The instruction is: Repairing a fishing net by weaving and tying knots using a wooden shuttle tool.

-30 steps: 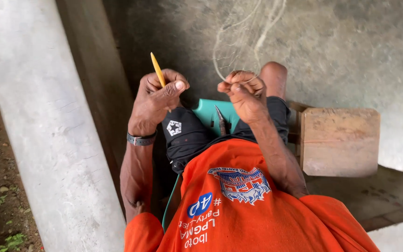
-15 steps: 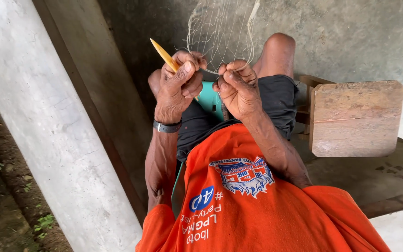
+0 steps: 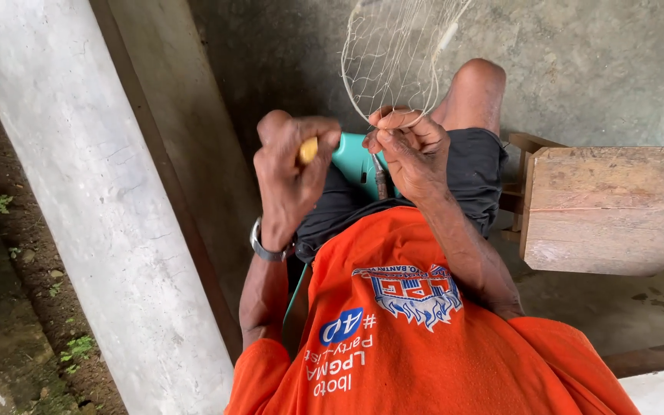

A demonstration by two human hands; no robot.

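Note:
My left hand (image 3: 290, 180), with a watch on its wrist, is closed around a yellow netting needle (image 3: 307, 150); only the needle's end shows between the fingers. My right hand (image 3: 413, 154) pinches the lower edge of a pale fishing net (image 3: 397, 54) that hangs down from above. A thin dark tool (image 3: 382, 184) sticks down from the right hand's grip. Both hands are over my lap, a little apart. A teal object (image 3: 351, 157) lies on my dark shorts between them.
A wooden stool (image 3: 605, 207) stands at my right, beside my thigh. A thick white concrete pillar (image 3: 94, 207) slants along my left, with a dark beam next to it. Bare concrete floor (image 3: 578, 54) lies ahead; dirt and weeds (image 3: 9, 253) at far left.
My left hand has turned and drawn inward, so the yellow needle that pointed up and left is now mostly hidden in the fist. The right hand keeps its pinch on the net.

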